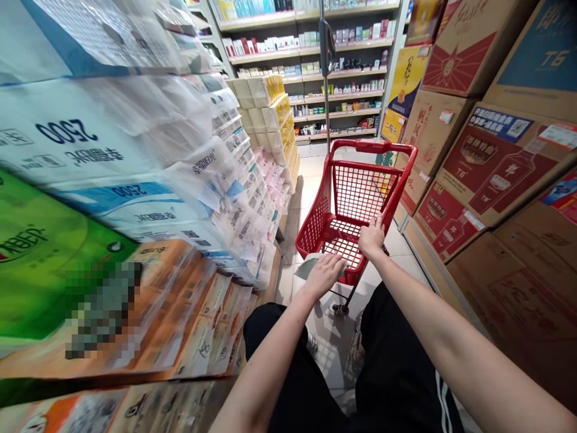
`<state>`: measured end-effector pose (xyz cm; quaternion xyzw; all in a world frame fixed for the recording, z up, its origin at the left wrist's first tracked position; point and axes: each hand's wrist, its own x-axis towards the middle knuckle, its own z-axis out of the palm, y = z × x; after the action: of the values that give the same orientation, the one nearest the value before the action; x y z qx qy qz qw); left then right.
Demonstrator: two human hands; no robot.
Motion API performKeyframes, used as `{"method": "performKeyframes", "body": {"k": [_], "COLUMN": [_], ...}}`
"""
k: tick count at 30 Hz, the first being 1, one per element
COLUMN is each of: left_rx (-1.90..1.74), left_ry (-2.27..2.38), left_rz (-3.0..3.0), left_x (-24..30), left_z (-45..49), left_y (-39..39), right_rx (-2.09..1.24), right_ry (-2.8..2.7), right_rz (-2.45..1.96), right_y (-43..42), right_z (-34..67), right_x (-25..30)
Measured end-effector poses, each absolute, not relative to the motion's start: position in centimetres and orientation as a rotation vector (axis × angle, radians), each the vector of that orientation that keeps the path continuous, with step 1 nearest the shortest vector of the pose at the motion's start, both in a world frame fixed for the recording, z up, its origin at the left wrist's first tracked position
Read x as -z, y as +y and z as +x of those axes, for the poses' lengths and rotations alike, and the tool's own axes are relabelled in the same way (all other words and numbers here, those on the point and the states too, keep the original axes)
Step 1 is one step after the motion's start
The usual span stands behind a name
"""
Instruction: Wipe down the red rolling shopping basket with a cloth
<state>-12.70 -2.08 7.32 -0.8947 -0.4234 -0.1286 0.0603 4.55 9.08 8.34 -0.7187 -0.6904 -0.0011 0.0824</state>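
Observation:
A red plastic shopping cart point(310, 225) with a latticed basket stands in the aisle before my knees, and no goods show inside it. My left hand point(323, 275) presses a pale green cloth point(308, 266) against the basket's near left rim. The fingers lie over the cloth and hide part of it. At the near right side of the basket, my right hand point(372, 236) holds the rim, with its fingers pointing toward the inside. The cart's handle point(374, 146) is at the far end, away from both hands.
Stacked tissue packs point(148, 150) rise close on my left, with a green pack point(49, 258) nearest. Cardboard cartons point(500, 162) line the right side. Behind the cart stand shelves point(306, 54) of small goods and a thin upright pole point(326, 102).

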Motion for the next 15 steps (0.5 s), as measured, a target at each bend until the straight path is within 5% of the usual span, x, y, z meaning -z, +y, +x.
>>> {"method": "performKeyframes", "body": {"k": [10, 15], "left_rx": [0.502, 1.007], "left_ry": [-1.464, -1.895], "left_rz": [-2.735, -2.380], "left_x": [-7.3, -6.2], "left_z": [-22.5, -22.9], "left_y": [1.6, 1.7], "right_rx": [0.006, -0.053], "right_ry": [-1.965, -1.908], "right_rz": [-2.027, -1.970], "right_y": [8.2, 8.1], "right_z": [5.4, 5.0], "right_x": [-8.4, -8.4]}}
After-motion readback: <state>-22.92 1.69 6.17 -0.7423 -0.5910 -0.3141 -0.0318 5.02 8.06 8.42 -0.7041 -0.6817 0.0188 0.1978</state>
